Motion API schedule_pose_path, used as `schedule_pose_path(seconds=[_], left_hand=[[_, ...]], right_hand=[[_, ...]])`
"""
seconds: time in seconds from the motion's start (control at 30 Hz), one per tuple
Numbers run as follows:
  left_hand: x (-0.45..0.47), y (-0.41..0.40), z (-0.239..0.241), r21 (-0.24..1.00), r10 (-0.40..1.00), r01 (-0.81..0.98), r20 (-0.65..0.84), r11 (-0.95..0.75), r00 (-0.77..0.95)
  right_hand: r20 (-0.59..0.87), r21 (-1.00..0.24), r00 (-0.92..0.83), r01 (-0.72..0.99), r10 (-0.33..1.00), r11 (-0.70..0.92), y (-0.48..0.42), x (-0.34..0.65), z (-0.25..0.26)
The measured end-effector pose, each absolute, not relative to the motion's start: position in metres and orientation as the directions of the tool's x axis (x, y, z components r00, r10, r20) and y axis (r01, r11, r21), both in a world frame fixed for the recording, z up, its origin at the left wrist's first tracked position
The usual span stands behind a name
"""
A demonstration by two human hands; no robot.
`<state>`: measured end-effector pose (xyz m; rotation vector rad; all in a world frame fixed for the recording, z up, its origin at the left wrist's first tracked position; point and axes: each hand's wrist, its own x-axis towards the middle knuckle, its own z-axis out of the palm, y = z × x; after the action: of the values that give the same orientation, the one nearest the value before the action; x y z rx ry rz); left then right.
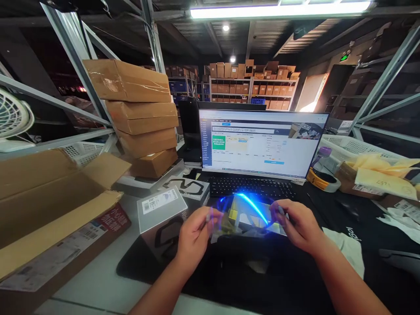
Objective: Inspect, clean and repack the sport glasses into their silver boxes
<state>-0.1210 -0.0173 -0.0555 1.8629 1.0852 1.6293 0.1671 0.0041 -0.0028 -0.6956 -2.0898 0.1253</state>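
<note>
My left hand (pixel 196 232) and my right hand (pixel 296 224) hold opposite sides of a thin see-through item (pixel 244 214) in front of the keyboard. Fingers and thumb are closed at each end. A bright blue streak curves across the item, and yellow and grey patches show in or through it. Glare and blur hide its exact kind. Left of my left hand stands a grey box (pixel 161 208) with a white label and a dark outline drawing. Behind it lies a similar flat box (pixel 193 186).
A lit monitor (pixel 252 148) stands behind the black keyboard (pixel 252 187). Brown cartons (pixel 141 120) are stacked at left, near an open carton (pixel 59 210). On the right are yellow tape (pixel 321 179), a white basket (pixel 341 146), a scanner-like grey object (pixel 398 260) and a pale cloth (pixel 348 249).
</note>
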Motion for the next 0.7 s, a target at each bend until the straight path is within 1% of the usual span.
schedule_pose_path(seconds=[0.03,0.1,0.23,0.33,0.5,0.6,0.7], left_hand=[[-0.122,-0.017,-0.055,0.751,0.783,0.286,0.622,-0.595,-0.002],[-0.122,-0.017,-0.052,0.713,0.755,0.324,0.656,-0.622,0.009],[-0.121,-0.015,-0.049,0.602,0.66,0.369,0.75,-0.708,0.043],[-0.12,-0.015,-0.048,0.573,0.638,0.388,0.768,-0.722,0.053],[-0.122,-0.017,-0.048,0.535,0.611,0.407,0.788,-0.74,0.074],[-0.121,-0.015,-0.049,0.566,0.655,0.428,0.751,-0.704,0.084],[-0.12,-0.011,-0.053,0.677,0.778,0.439,0.622,-0.591,0.089]], right_hand=[[0.705,-0.306,-0.474,0.468,0.528,0.829,0.005,0.17,0.002],[0.666,-0.287,-0.506,0.506,0.549,0.814,0.007,0.173,0.007],[0.694,-0.294,-0.461,0.519,0.553,0.803,0.009,0.173,0.006],[0.707,-0.283,-0.454,0.52,0.541,0.806,0.009,0.172,0.003],[0.728,-0.216,-0.471,0.532,0.499,0.818,0.008,0.171,0.005],[0.725,-0.168,-0.494,0.55,0.481,0.818,0.006,0.172,0.008],[0.731,-0.08,-0.517,0.583,0.445,0.809,0.003,0.172,0.012]])
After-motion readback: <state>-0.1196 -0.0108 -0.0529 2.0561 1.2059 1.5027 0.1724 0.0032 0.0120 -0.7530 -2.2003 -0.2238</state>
